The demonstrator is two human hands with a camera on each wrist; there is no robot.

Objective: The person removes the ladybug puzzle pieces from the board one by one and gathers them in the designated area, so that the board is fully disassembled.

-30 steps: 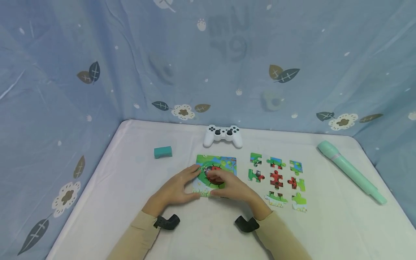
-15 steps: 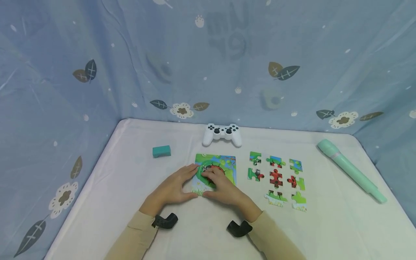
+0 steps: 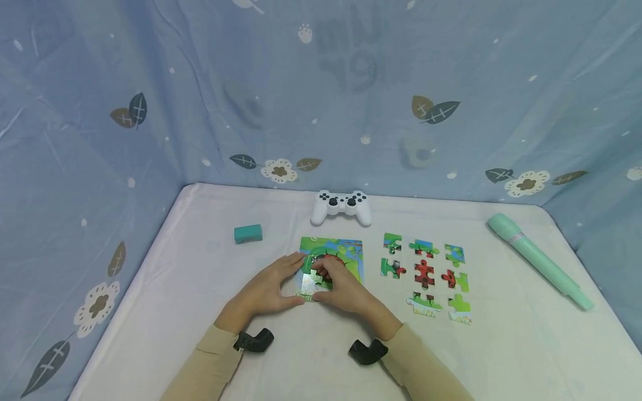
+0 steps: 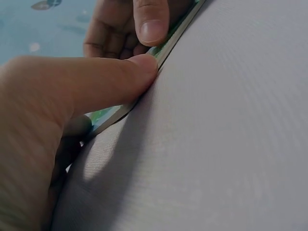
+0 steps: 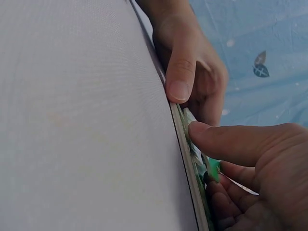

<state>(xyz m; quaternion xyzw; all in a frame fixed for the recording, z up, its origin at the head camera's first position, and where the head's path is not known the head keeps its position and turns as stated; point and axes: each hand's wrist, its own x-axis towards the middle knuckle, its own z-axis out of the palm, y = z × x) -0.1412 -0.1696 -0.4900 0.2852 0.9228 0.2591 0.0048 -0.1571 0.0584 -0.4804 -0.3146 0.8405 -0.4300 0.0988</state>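
Observation:
A ladybug puzzle board (image 3: 353,250) lies on the white table. My left hand (image 3: 266,287) holds it at the near left corner, fingers along the left side and thumb against the near edge (image 4: 137,72). Over the lower left of the board, my right hand (image 3: 346,287) pinches a green and white puzzle piece (image 3: 310,283) between thumb and fingers. In the right wrist view this piece (image 5: 196,144) stands tilted, partly raised from the board. The right hand hides the board's lower right. Several loose puzzle pieces (image 3: 424,274) lie in rows to the right.
Behind the board lies a white game controller (image 3: 342,208). A teal block (image 3: 248,234) sits at the back left. On the far right is a mint-green toy microphone (image 3: 539,260). Blue patterned cloth (image 3: 321,111) rises behind the table.
My right hand has moved left across the board to its lower left part. A tilted puzzle piece now shows in its fingers. The left hand has stayed at the board's corner.

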